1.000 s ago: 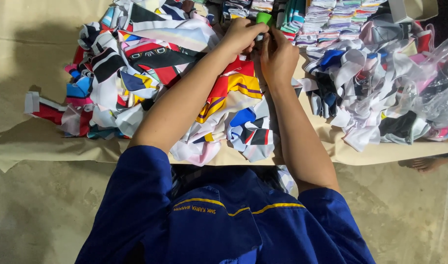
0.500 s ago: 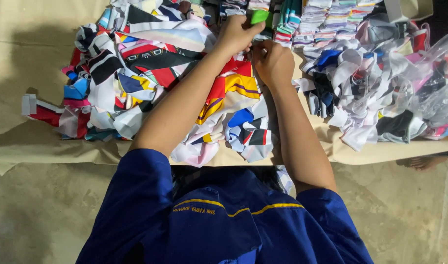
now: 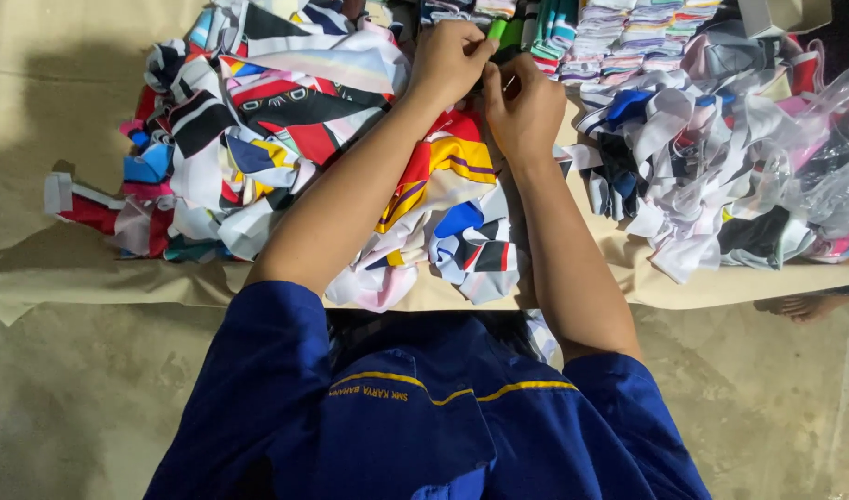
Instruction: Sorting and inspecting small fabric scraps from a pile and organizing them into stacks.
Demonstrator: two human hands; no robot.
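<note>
The bench (image 3: 35, 278), under tan paper, carries a broad heap of printed fabric scraps (image 3: 285, 139), the landmark here. Right of that heap lies a paler tangle of strips (image 3: 684, 167); behind it, folded stacks (image 3: 628, 37). At the heap's far edge both hands meet: the left hand (image 3: 447, 60) and right hand (image 3: 526, 111) each have their grip pinched shut on a small green strip (image 3: 496, 30). It looks light, limp and slippery, best pinched near its ends.
</note>
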